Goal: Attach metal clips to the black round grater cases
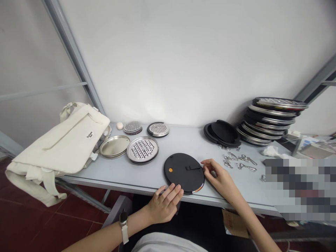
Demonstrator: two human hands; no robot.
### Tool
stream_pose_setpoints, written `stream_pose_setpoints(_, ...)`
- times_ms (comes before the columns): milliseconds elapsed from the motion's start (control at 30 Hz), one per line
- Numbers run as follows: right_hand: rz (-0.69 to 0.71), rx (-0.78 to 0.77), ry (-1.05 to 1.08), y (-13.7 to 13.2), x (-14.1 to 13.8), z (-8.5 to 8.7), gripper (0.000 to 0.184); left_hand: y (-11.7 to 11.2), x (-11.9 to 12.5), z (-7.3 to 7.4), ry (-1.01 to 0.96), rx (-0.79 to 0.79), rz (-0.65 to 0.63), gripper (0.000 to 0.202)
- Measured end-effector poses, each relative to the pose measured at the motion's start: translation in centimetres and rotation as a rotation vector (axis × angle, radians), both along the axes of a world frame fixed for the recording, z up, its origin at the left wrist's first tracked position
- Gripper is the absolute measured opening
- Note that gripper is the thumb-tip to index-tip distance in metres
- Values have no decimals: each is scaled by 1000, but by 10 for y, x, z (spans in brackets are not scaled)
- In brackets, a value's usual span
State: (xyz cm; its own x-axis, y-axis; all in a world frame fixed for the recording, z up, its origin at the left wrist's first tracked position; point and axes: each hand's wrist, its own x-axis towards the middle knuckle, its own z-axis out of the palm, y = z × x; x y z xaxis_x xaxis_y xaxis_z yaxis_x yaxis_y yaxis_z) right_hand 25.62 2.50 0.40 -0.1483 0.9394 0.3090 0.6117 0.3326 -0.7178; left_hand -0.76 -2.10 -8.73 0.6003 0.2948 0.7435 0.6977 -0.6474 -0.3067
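Observation:
A round black disc [183,173] lies flat near the table's front edge, with a small orange spot and a raised bar on its upper face. My left hand [166,203] rests its outstretched fingers on the disc's near rim. At the right rim, beside the end of the bar, my right hand [216,175] has its thumb and forefinger pinched together; what lies between them is too small and hidden to make out. Several loose metal clips [236,159] are scattered on the table to the right of that hand.
Left on the grey table [105,171] are round metal graters [144,149], plain metal discs [114,146] and a cream bag [65,136] overhanging the edge. Black round covers [225,132] and a tall leaning stack of grater discs [273,120] stand back right. The far right is pixelated.

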Motion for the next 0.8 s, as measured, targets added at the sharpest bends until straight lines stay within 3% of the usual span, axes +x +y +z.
stream_pose_setpoints(333, -32, 86, 13, 4, 1, -4, 26, 0, 0, 2, 5, 5, 6, 53)
stream_pose_setpoints(633, -69, 170, -40, 2, 3, -1, 20, 0, 0, 2, -3, -1, -8, 52)
stream_pose_setpoints(800, -74, 133, -32, 2, 4, -2, 18, 0, 0, 2, 20, 5, 8, 52)
